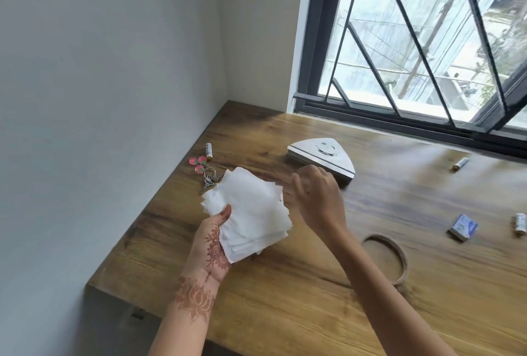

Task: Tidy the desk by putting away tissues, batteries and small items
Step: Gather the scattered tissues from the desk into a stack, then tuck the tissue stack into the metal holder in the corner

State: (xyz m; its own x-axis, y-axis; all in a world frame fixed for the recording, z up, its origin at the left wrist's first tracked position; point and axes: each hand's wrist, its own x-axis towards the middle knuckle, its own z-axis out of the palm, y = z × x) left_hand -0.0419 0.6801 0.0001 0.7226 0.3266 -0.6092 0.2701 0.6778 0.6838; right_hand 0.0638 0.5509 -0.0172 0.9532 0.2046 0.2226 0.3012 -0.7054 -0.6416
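My left hand [212,238] grips a thick stack of white tissues [251,210] above the wooden desk [285,298], thumb on top. My right hand [316,196] hovers just right of the stack with its fingers curled and blurred; nothing shows in it. Behind that hand lies a triangular metal tissue holder [322,153] with a smiley cut-out. One battery [209,151] lies at the far left by the wall, another battery [460,163] at the far right, and a third battery [520,223] at the right edge.
A keyring with pink charms [204,170] lies by the left battery, partly under the tissues. A small blue box [463,227] sits at the right, a wooden ring [385,258] under my right forearm. A wall bounds the left, a barred window the back.
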